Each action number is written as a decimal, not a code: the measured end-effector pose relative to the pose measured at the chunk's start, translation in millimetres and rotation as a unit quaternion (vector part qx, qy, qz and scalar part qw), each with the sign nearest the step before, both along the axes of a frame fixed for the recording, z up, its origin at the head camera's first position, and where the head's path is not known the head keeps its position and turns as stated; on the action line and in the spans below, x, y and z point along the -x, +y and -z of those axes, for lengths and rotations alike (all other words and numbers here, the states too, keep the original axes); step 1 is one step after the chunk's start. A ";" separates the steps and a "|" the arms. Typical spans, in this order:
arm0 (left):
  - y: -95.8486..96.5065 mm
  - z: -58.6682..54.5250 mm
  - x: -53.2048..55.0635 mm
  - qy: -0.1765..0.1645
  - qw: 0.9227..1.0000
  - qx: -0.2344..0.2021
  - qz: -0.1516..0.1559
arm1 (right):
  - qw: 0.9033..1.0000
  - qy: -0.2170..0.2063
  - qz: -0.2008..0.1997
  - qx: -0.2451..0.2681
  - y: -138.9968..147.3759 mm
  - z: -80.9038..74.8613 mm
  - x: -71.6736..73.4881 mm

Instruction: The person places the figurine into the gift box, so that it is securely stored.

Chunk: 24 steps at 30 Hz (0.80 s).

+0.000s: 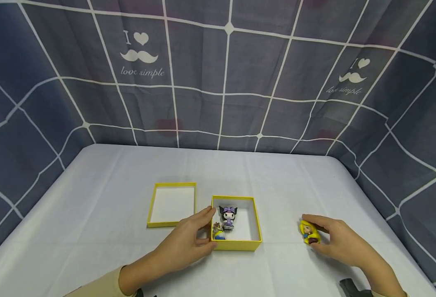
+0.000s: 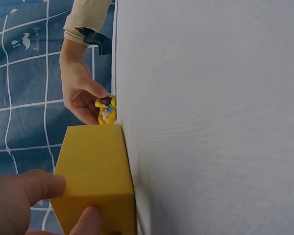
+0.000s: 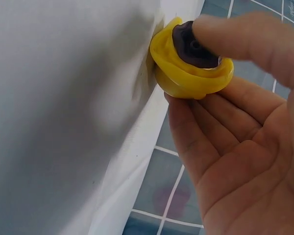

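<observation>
My left hand (image 1: 184,241) grips the left side of a yellow box (image 1: 240,246), its thumb at the near corner and its fingers at the left wall. In the left wrist view, fingertips press on the box's yellow outer faces (image 2: 95,161). Inside the open box, a black-and-purple figurine (image 1: 228,218) lies beside a smaller figurine with blue and yellow (image 1: 219,232), both toward the left. To the right, my right hand (image 1: 338,239) pinches a yellow-haired figurine (image 1: 308,232) between thumb and fingers, close to the table. The right wrist view shows its yellow hair and dark brown part (image 3: 193,49).
A shallow yellow-edged lid (image 1: 174,204) with a white inside lies left of the box, behind the left hand. White cloth covers the table (image 1: 277,185). Dark grid-patterned curtains (image 1: 199,62) enclose the back and sides.
</observation>
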<state>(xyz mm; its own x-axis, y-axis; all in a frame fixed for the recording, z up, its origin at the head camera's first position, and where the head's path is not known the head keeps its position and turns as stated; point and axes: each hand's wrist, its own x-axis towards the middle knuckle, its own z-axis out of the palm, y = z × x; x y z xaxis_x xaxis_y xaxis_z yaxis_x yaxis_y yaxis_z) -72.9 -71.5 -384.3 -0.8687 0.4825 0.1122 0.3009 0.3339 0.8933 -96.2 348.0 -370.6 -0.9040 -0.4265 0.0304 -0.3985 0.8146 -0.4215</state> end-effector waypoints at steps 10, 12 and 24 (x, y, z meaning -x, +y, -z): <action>0.5 -1.1 -0.2 -0.008 1.000 -0.016 0.005 | 0.999 -0.024 0.019 0.010 0.6 1.3 3.0; 0.5 -1.4 -0.4 -0.007 1.000 -0.014 0.005 | 0.999 -0.027 0.021 0.014 0.4 1.5 2.9; 0.4 -1.2 0.1 0.005 1.000 -0.003 0.003 | 0.997 -0.015 0.000 0.069 -12.4 -0.4 3.4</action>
